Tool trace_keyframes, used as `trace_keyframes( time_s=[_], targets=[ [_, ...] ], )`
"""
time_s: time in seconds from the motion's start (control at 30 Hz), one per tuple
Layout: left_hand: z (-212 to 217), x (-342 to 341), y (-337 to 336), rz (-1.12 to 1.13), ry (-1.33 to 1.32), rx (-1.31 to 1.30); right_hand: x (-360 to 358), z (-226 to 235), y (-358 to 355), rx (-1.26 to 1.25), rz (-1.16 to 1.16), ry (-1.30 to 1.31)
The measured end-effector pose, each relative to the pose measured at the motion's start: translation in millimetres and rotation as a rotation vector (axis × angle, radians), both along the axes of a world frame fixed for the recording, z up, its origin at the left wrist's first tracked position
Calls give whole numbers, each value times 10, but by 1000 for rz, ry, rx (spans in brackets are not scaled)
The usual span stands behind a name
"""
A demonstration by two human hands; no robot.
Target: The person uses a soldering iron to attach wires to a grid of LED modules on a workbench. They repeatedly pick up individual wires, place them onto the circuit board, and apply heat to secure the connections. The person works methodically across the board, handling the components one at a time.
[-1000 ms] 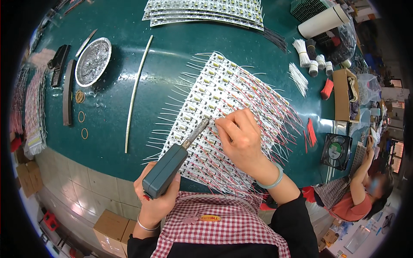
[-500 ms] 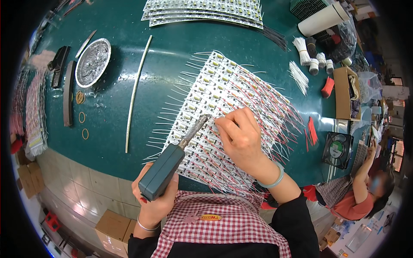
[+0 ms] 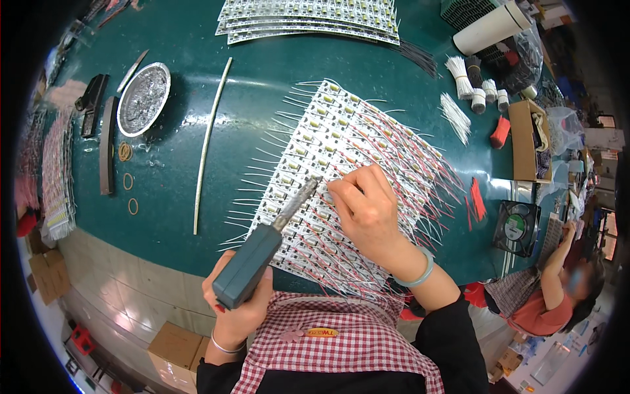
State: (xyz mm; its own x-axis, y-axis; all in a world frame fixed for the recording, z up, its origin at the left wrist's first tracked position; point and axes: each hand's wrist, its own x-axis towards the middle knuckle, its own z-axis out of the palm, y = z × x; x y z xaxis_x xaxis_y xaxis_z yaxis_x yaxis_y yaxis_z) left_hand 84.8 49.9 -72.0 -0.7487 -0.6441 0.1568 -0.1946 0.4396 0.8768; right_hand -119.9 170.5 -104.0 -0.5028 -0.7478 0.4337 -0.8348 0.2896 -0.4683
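Dark-green soldering iron (image 3: 247, 265) in the tightly curled left hand (image 3: 241, 318), slanted to bring its tip (image 3: 311, 185) to the circuit-board panel (image 3: 325, 155) beneath the right hand (image 3: 367, 209), pinched closed, perhaps to steady a hidden wire.

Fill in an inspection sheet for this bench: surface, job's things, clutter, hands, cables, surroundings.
Surface: green tabletop, glossy, with light reflections.
Job's things: sheet of circuit boards with red and white wires; dark tool, metal tip over the sheet.
Clutter: round bowl of silvery material, rubber bands, square fan.
Hands: left hand grips the tool; right hand pinched shut near its tip, contents unclear.
Cables: loose white wires and loose red wires at right; tool's power cord, nothing seen.
Surroundings: co-worker at right; floor carton at lower left.
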Motion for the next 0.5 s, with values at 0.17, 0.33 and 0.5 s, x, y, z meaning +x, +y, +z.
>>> trace_keyframes(
  time_s=[0.17, 0.33, 0.5],
  targets=[
    [59, 286, -162, 429, 69, -5, -26, -24, 31, -5, -23, 6],
    [295, 431, -1004, 704, 499, -240, -2, -26, -11, -45, -7, 2],
    [48, 329, -1193, 756, 146, -103, -15, -56, 12, -20, -24, -9]
  ],
)
